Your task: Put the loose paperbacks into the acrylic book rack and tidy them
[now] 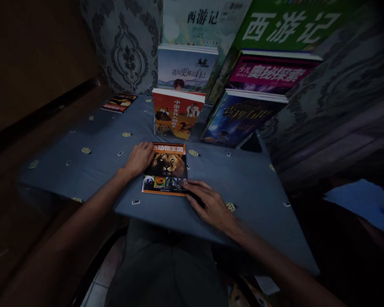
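Observation:
A magazine-like book [168,164] with a lion's face and an orange title band lies closed, face up, near the front edge of the table. Along its upper left edge rests my left hand [141,159], fingers laid against the cover and no grip to be seen. My right hand [211,204] reaches to the lower right corner, fingertips touching the cover. Its fingers are stretched out and the thumb stands apart below them. Just behind the lion book stands a red book [178,117] with horse figures on its cover.
On the blue patterned tablecloth [243,183], a dark blue book [240,117], a magenta-topped book [269,72] and a light blue book [188,64] stand upright. Behind them rise large green [288,27] and pale [201,23] books. A small dark book [120,103] lies at the back left.

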Demonstrator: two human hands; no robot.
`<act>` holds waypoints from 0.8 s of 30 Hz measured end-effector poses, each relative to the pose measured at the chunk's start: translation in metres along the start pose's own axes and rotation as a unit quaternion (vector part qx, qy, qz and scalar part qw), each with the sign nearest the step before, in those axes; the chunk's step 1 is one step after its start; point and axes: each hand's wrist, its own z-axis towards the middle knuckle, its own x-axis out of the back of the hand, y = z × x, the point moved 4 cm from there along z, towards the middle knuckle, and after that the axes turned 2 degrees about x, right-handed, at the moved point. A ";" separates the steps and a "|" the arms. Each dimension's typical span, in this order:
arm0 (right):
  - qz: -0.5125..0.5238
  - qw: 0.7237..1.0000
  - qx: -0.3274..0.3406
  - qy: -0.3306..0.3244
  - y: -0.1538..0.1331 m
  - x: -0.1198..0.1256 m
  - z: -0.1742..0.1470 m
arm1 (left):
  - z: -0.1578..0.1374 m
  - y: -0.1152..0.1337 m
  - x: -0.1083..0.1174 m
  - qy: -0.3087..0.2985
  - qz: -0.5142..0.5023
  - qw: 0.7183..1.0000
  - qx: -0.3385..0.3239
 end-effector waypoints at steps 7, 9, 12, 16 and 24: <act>0.029 1.000 0.007 0.002 -0.011 0.002 -0.002 | 0.000 -0.003 -0.001 -0.004 -0.017 1.000 -0.016; 0.036 0.999 0.006 -0.001 -0.012 0.001 0.000 | 0.000 -0.003 0.000 -0.003 -0.011 1.000 -0.027; 0.046 0.999 0.005 0.001 -0.011 0.001 0.001 | -0.001 0.000 0.004 -0.004 0.017 0.999 -0.042; 0.069 0.998 -0.011 -0.002 -0.010 0.004 0.000 | -0.013 0.018 0.012 -0.021 0.012 0.998 -0.065; 0.097 0.993 -0.071 -0.018 -0.006 0.006 -0.002 | -0.073 0.075 0.020 -0.048 -0.111 0.967 -0.223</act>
